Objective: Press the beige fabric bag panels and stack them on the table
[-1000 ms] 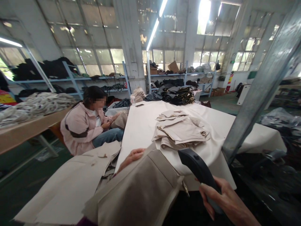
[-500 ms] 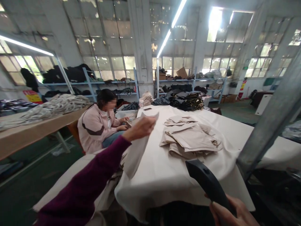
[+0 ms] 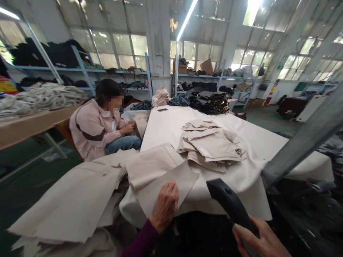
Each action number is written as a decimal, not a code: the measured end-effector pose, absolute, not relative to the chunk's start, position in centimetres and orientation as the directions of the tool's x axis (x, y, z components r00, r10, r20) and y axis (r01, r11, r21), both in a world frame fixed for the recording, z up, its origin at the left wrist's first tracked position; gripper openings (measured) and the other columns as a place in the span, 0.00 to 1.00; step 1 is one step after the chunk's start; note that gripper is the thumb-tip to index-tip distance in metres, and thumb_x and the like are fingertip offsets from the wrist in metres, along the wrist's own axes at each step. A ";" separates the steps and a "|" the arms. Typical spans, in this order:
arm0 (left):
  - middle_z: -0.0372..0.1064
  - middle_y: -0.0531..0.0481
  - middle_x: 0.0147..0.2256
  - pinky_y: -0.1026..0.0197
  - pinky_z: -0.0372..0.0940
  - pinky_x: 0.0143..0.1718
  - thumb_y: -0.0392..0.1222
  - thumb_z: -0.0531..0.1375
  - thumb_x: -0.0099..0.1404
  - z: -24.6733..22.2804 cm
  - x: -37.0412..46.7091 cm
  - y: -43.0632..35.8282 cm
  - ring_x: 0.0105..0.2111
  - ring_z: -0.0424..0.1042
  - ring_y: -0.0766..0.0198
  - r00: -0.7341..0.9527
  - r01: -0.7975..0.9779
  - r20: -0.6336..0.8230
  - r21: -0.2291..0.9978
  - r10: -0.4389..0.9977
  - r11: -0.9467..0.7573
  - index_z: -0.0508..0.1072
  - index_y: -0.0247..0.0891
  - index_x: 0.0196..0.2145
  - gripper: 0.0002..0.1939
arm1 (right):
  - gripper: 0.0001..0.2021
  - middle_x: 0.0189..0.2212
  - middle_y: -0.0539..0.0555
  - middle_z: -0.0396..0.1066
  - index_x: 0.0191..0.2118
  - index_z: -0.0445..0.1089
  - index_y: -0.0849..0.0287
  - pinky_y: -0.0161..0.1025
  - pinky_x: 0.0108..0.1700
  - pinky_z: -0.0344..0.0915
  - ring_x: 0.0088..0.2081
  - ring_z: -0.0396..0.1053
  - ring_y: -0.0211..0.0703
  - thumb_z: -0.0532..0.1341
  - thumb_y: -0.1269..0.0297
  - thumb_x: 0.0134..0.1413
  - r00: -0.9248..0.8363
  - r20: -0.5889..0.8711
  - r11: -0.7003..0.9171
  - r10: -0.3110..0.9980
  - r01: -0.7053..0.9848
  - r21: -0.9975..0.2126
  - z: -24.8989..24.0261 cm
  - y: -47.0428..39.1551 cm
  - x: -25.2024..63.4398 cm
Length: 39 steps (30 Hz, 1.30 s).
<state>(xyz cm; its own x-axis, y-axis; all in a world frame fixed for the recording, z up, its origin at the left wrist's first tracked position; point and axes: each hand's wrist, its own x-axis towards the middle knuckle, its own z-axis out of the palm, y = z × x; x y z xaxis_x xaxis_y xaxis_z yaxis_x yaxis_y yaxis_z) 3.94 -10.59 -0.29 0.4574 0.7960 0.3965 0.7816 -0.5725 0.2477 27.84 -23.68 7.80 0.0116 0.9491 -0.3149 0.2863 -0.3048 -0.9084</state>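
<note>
My left hand rests on a flat beige fabric piece at the table's near edge, its fingers bent and pressed together over the cloth. Under and behind that piece lies another beige panel. In my right hand is a black handheld tool, its head pointing up and left above the near edge. Just beyond sits a pile of beige pieces with metal zippers. To the left, a large stack of beige fabric hangs over an edge.
A person in a pink jacket sits on the left, handling beige fabric. Black bundles and a phone lie on the white-covered table. A slanted metal post stands at the right.
My left hand has come down and nearer, from holding fabric in the air to lying on it at the table edge. The view has shifted, showing more of the left stack. The tool stays in my right hand.
</note>
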 end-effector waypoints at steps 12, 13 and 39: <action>0.62 0.48 0.32 0.53 0.63 0.38 0.24 0.49 0.61 -3.5 2.7 -8.5 0.35 0.63 0.57 0.300 0.761 0.600 0.319 0.742 -0.565 0.65 0.38 0.32 0.11 | 0.17 0.11 0.44 0.61 0.24 0.63 0.59 0.29 0.15 0.58 0.12 0.58 0.32 0.57 0.51 0.53 -0.089 -0.297 -0.263 0.951 0.277 -0.924 5.6 -14.1 25.1; 0.62 0.48 0.32 0.53 0.63 0.37 0.24 0.49 0.60 -3.6 2.7 -8.5 0.35 0.63 0.57 0.297 0.754 0.604 0.327 0.740 -0.570 0.65 0.38 0.32 0.12 | 0.17 0.11 0.44 0.61 0.23 0.63 0.59 0.29 0.15 0.58 0.12 0.58 0.32 0.57 0.51 0.53 -0.090 -0.306 -0.272 0.948 0.275 -0.922 5.3 -13.4 25.1; 0.66 0.43 0.42 0.60 0.63 0.26 0.32 0.51 0.64 1.1 4.9 -5.8 0.28 0.72 0.60 0.172 0.947 0.274 0.220 0.946 -0.236 0.67 0.35 0.41 0.09 | 0.17 0.12 0.44 0.61 0.26 0.63 0.60 0.29 0.15 0.59 0.13 0.59 0.32 0.58 0.50 0.55 -0.150 -0.235 -0.212 0.960 0.154 -0.965 6.8 -12.9 27.1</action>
